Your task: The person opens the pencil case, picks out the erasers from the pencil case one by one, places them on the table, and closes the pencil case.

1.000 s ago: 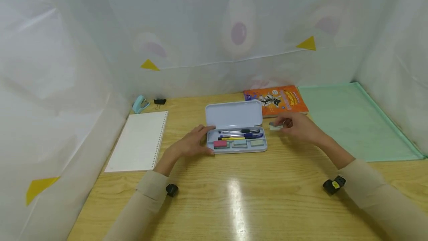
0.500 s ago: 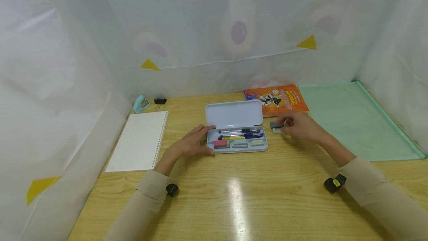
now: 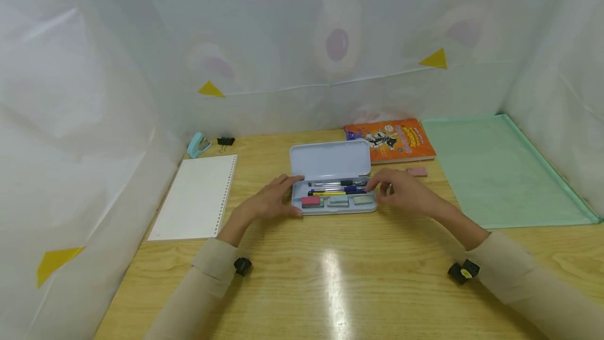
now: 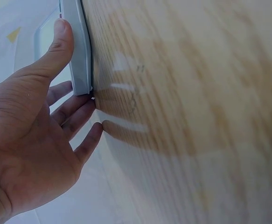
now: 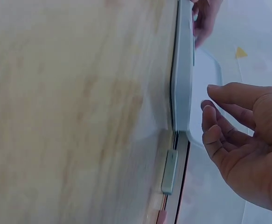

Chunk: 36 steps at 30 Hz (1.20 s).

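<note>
1. A pale pencil case (image 3: pixel 330 160) lay open on the wooden table (image 3: pixel 283 282), lid tipped back.
2. Its long back section held pens (image 3: pixel 351 190); three front compartments held block erasers: bright pink (image 3: pixel 311 201) on top at left, pale blue (image 3: pixel 338 200) in the middle, pale green (image 3: pixel 363 200) at right.
3. The left hand (image 3: pixel 268 201) gripped the case's left end between thumb and fingers.
4. The right hand (image 3: pixel 408 190) hovered at the right end, fingers loosely bent, thumb apart.
</note>
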{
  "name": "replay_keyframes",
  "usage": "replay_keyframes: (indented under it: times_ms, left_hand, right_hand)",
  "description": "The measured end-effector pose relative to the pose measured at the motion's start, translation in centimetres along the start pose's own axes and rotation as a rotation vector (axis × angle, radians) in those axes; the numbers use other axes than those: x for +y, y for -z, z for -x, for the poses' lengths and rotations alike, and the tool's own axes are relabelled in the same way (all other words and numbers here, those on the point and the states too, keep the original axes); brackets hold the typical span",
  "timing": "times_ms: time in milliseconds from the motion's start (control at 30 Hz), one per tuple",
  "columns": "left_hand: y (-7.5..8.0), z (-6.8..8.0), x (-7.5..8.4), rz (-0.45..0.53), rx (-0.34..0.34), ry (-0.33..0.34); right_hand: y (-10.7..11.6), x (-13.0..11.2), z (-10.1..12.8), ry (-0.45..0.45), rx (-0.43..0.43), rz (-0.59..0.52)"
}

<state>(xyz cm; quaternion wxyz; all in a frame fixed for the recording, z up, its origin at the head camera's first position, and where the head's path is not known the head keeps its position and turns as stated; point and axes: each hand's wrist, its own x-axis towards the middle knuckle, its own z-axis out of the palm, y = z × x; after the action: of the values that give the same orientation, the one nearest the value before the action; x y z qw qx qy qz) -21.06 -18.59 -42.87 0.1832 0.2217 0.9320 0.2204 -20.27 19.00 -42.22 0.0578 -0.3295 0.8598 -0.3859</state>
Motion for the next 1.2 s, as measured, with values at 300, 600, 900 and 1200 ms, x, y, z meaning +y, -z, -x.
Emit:
replay_keyframes:
  times_ms: [300,600,900,1200]
  left_hand:
    - [-0.1,0.0,-0.1,0.0,0.002,-0.011]
    - [0.0,0.0,-0.1,-0.01,0.003,-0.008]
    - [-0.1,-0.1,-0.1,-0.007,-0.007,-0.005]
    - [-0.1,0.1,0.1,0.003,-0.003,-0.003]
  right_hand:
    - [-0.9,-1.3,0.0,-0.051,-0.101,0.052]
    - [-1.2,-1.4,0.3,-0.028,-0.116,0.042]
    - [-1.2,-1.4,0.0,-0.057,-0.14,0.141]
    - [-2.1,-0.9,-0.6,-0.055,-0.064,0.113]
